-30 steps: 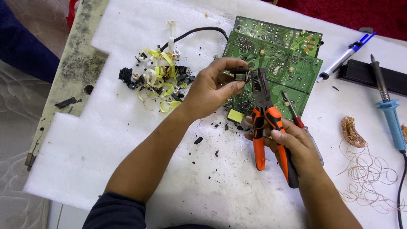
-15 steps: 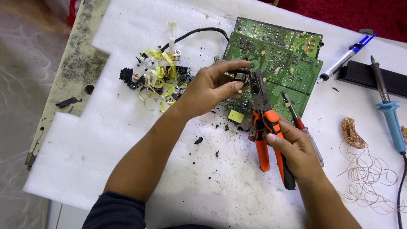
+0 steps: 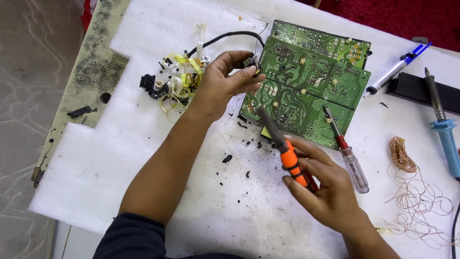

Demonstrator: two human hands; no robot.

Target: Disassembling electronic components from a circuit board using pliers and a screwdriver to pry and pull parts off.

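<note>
A single head-worn camera looks steeply down from close above the counter (image 3: 96, 158), facing away from the wearer. Both forearms enter from six o'clock; the green circuit board (image 3: 311, 86) lies toward one o'clock, floor at nine.

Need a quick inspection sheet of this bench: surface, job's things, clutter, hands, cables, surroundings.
Surface: white foam sheet, speckled with black crumbs.
Job's things: green circuit board; small dark part; orange-handled pliers.
Clutter: pile of yellow tape and black bits; screwdriver; copper wire tangle; blue soldering iron; pen.
Hands: left hand pinches the dark part; right hand holds the pliers.
Cables: black cable by the board.
Surroundings: red carpet; grimy board at the foam's edge.
</note>
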